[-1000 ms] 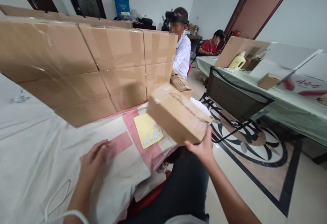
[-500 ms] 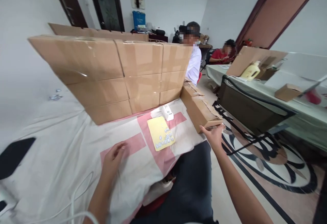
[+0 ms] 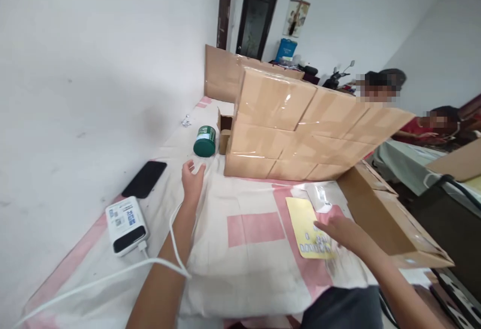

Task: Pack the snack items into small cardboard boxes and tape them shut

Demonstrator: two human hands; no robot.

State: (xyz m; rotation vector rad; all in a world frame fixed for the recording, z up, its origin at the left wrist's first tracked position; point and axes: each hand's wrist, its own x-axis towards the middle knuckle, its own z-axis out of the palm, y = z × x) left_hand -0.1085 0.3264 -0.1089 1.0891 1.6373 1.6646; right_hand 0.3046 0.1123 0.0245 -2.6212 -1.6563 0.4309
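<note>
My left hand (image 3: pixel 193 180) is raised over the cloth with thumb and fingers apart and nothing between them. Just beyond its fingertips stands a green jar (image 3: pixel 205 141) with a dark green lid. My right hand (image 3: pixel 336 230) hovers at the right edge of a yellow card (image 3: pixel 299 214), its index finger pointing left and the other fingers partly hidden. Several small pale pieces (image 3: pixel 310 248) lie on the card's lower part, some in a row. A white box-like item (image 3: pixel 320 198) sits just behind the card.
A taped cardboard panel (image 3: pixel 285 128) stands across the table, with an open cardboard box (image 3: pixel 379 214) at the right. To the left lie a black phone (image 3: pixel 145 179) and a white power bank (image 3: pixel 126 224) with a cable. Two people sit beyond.
The view has swung left, bringing the jar, phone and power bank into sight. My left hand has moved forward toward the jar. My right hand has left the cardboard box and come over the card.
</note>
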